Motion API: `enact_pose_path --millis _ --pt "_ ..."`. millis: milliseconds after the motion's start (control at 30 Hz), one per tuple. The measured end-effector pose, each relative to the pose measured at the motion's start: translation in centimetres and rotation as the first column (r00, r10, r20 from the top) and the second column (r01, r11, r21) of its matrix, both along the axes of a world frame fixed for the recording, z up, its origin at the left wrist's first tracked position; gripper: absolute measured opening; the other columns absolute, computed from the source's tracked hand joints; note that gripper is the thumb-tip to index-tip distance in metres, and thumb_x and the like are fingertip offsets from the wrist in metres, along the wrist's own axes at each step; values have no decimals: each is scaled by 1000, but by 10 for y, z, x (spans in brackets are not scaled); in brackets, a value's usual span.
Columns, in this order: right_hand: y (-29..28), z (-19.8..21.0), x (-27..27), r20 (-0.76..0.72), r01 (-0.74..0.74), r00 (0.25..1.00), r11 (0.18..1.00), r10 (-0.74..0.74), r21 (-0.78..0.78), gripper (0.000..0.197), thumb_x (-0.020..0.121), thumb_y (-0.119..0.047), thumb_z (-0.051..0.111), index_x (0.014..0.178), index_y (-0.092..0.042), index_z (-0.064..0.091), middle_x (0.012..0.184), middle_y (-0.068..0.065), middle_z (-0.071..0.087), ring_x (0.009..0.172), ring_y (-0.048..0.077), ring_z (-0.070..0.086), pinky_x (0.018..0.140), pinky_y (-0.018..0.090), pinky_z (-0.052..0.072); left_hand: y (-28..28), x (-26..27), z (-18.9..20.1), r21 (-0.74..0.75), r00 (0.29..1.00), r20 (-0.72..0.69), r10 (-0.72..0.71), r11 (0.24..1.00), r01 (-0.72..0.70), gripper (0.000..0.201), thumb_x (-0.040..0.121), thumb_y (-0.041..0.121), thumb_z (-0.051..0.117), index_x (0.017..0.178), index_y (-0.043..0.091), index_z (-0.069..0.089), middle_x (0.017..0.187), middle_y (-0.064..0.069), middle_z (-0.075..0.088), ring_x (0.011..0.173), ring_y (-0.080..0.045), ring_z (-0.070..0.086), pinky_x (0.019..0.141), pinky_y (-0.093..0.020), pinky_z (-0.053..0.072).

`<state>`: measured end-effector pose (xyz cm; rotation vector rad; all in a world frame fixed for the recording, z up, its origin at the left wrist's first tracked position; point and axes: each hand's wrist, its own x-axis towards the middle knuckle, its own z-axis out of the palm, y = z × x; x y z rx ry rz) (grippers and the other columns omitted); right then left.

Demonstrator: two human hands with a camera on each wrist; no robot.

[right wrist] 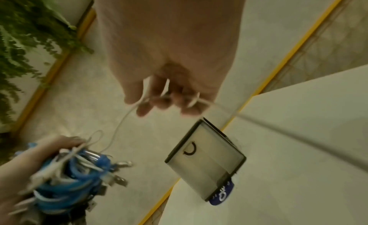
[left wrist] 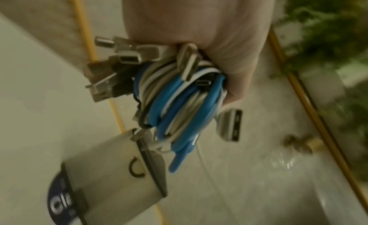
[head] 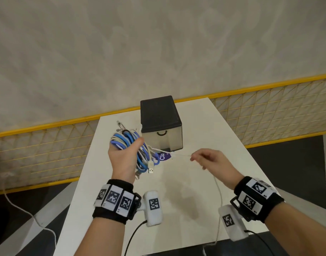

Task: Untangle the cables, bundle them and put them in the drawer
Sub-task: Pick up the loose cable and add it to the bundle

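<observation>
My left hand [head: 125,154] grips a coiled bundle of blue and white cables [head: 129,145] above the white table [head: 195,182], with several USB plugs sticking out of the bundle of cables [left wrist: 179,102]. A thin white cord [head: 178,155] runs taut from the bundle to my right hand [head: 204,157], which pinches it between thumb and fingertips; the thin white cord [right wrist: 119,126] passes through the right hand [right wrist: 169,99] and hangs down past the table's near edge. The small drawer box [head: 161,122], black on top with a pale front and ring handle, stands shut behind the bundle.
A dark blue label [head: 163,156] lies on the table in front of the drawer box. A yellow mesh fence [head: 269,108] runs behind the table. Green foliage [right wrist: 24,31] shows beyond the fence. Dark floor lies on both sides of the table.
</observation>
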<state>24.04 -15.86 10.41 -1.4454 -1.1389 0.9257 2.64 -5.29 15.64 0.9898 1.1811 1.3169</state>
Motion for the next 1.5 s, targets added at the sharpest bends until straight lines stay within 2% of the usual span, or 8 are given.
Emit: enact_pose_path --millis 267,433,600,767,933,1167,1333,1500 --pt "38 36 -26 231 -179 961 979 153 97 17 87 -13 67 70 -15 63 93 4 56 77 5 55 71 13 43 -19 25 -18 215 917 -292 -273 915 340 50 71 -6 81 108 16 55 88 -5 64 75 -8 65 71 -22 57" --pt "43 32 -34 8 -217 976 972 217 90 30 96 -33 52 88 -5 58 78 17 56 72 29 53 76 43 51 -20 33 -18 191 923 -202 -329 910 367 39 75 0 81 98 22 59 85 0 70 77 -8 69 69 -20 56" --pt "44 30 -34 -45 -170 984 984 173 53 22 101 -26 40 96 -6 48 73 1 54 62 8 51 58 22 46 -18 38 -14 118 891 -173 -419 890 441 42 73 6 85 103 20 59 86 1 72 80 -9 72 68 -20 56" --pt "40 40 -31 -524 -274 808 959 271 73 39 104 -35 20 86 -13 47 75 -4 63 72 7 60 65 17 50 -13 45 -10 97 812 -325 -484 838 538 76 68 10 89 132 19 49 104 1 69 94 -7 70 83 -22 58" --pt "39 46 -25 -552 -348 750 927 365 140 40 93 -50 26 106 -15 42 111 12 48 88 15 56 77 25 51 -15 54 -8 112 835 -323 -445 858 501 54 74 8 84 107 36 54 95 8 68 85 0 68 69 -10 52" --pt "38 45 -28 -532 -332 778 937 335 104 72 95 -41 44 146 -50 -6 153 2 19 136 17 37 104 30 41 -18 62 -14 118 883 -258 -393 894 432 49 75 0 81 112 23 58 95 -5 70 89 -15 71 81 -31 60" --pt "21 22 -14 -265 -287 917 954 298 83 98 82 1 68 144 -50 11 148 -2 31 136 15 41 105 43 45 -13 54 -12 37 964 -62 -257 965 260 33 75 0 80 105 2 64 85 -7 70 74 -15 71 65 -28 58" --pt "-7 -23 -8 -68 -168 984 985 167 -23 25 93 0 56 113 -14 60 103 4 65 90 17 67 69 35 56 -3 38 -2 16 986 -2 -166 986 166 28 76 0 79 92 18 63 85 -1 72 75 -15 72 69 -31 61"
